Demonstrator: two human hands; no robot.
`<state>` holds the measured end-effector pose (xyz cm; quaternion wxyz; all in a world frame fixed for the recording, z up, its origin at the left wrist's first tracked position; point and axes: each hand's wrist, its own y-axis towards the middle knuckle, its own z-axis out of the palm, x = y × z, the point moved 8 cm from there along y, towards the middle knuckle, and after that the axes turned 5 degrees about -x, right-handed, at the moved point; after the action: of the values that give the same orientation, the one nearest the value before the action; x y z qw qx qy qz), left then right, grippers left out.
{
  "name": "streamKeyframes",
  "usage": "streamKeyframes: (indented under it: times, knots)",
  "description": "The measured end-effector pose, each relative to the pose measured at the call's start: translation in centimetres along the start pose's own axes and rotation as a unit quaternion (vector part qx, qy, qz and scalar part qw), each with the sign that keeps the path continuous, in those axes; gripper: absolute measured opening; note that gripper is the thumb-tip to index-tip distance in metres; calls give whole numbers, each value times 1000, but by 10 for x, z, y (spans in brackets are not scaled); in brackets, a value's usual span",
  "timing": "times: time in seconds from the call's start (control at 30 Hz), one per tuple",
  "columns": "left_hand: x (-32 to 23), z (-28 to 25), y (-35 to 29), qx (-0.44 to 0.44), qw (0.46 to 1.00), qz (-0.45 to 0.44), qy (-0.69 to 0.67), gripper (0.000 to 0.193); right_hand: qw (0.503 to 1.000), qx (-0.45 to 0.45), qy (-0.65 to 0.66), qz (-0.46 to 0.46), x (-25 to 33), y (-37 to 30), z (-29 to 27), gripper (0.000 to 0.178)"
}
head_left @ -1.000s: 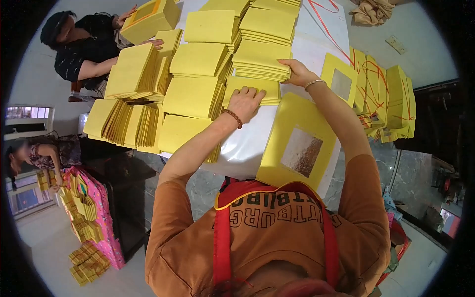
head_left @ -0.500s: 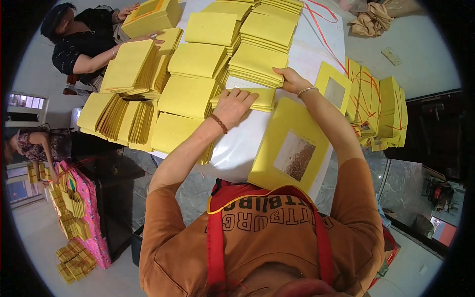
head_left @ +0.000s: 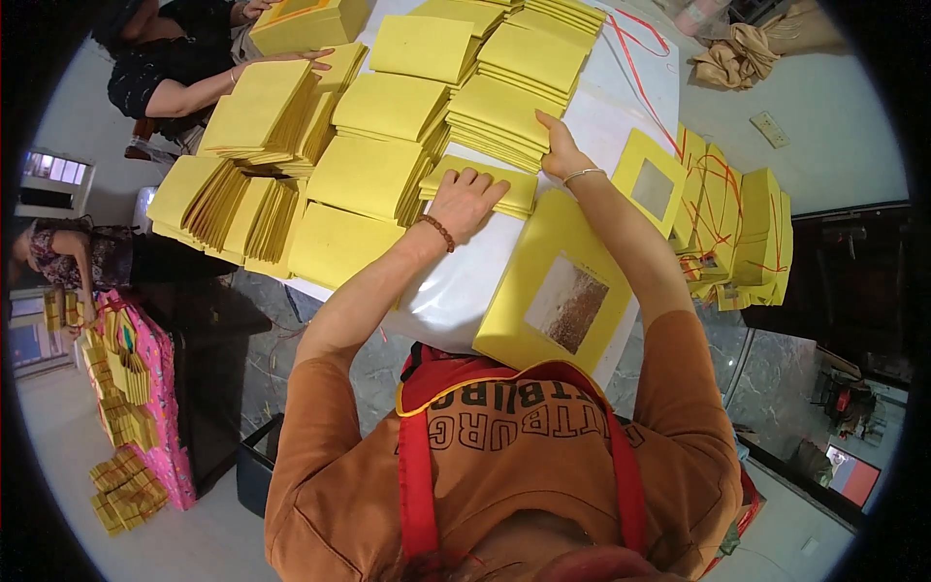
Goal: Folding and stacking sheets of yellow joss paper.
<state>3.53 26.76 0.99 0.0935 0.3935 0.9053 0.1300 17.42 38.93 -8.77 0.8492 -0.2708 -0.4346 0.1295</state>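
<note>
My left hand (head_left: pixel 468 202) is closed over a low stack of yellow folded paper sleeves (head_left: pixel 514 192), its bent fingers across the top and the thumb side at the near edge. Just beyond, my right hand (head_left: pixel 564 153) rests against the right end of a taller stack of the same yellow sleeves (head_left: pixel 499 114). Its thumb is stretched up by the corner; the other fingers are hidden. Below my right forearm lies a large flat yellow box panel (head_left: pixel 509 301) with a picture window, near the table's front edge.
More yellow stacks (head_left: pixel 369 179) fill the table (head_left: pixel 441 301) to the left and back. Another person's hand (head_left: pixel 315 60) touches a stack at far left. Yellow bundles tied with red string (head_left: pixel 761 228) stand at right. A second person (head_left: pixel 82 252) is beside a pink-covered table (head_left: pixel 176 427).
My right thumb has lifted off the top of the stack to its edge, and that hand has shifted slightly back. My left hand stays on the low stack. The view has tilted a little.
</note>
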Motion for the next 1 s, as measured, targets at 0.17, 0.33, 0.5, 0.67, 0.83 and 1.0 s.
streamKeyframes:
  times: [0.17,0.33,0.5,0.67,0.83,1.0]
  knots:
    - [-1,5,0,-24,999,2,-48,35,998,16,-45,-38,20,-7,-9,58]
    - [12,-18,0,-106,991,-46,-70,37,931,2,-332,-154,46,-71,2,105]
    - [4,10,-14,-55,998,-37,-23,38,786,81,-610,65,34,-123,-15,75]
    - [1,35,-25,-50,995,-82,-25,41,816,157,-525,181,-6,-135,-46,54]
    - [-1,35,-23,-79,991,-95,-43,38,901,184,-335,206,-19,-142,-38,41]
    - [-4,45,-27,-102,990,-89,-31,39,890,180,-335,252,-22,-140,-53,39]
